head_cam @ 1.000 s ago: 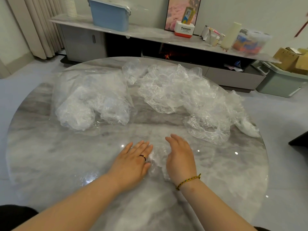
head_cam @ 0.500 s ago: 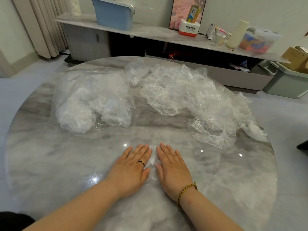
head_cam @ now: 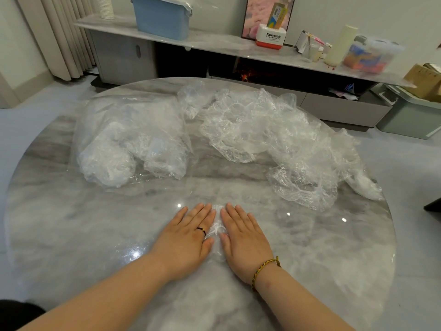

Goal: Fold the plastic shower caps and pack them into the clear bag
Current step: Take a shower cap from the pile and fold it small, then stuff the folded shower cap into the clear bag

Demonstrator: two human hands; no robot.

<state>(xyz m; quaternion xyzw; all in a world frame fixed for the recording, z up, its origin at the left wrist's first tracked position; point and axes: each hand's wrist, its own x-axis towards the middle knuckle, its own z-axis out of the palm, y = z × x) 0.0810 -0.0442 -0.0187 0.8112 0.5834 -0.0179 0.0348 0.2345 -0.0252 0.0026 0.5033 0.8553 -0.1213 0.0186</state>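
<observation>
On the far left of the marble worktop [head_cam: 71, 230] lay the clear bag [head_cam: 128, 144], bulging with several folded caps, so a fair part of the packing looked done. Nearer the person, the left hand [head_cam: 186, 240] rested flat, its fingers [head_cam: 199, 216] straight and together, gripping nothing. Just to its right a shower cap [head_cam: 216, 226], squeezed into a narrow strip, showed in the gap between the two hands, which both seemed to press on it. The right hand [head_cam: 245, 240] lay equally flat, its fingers straight. Further right and back, a loose pile of unfolded caps [head_cam: 281, 144] sprawled across the worktop, apart from the bag. By my reckoning this cap wanted its fold finished and bagging, and the whole pile was yet to do.
</observation>
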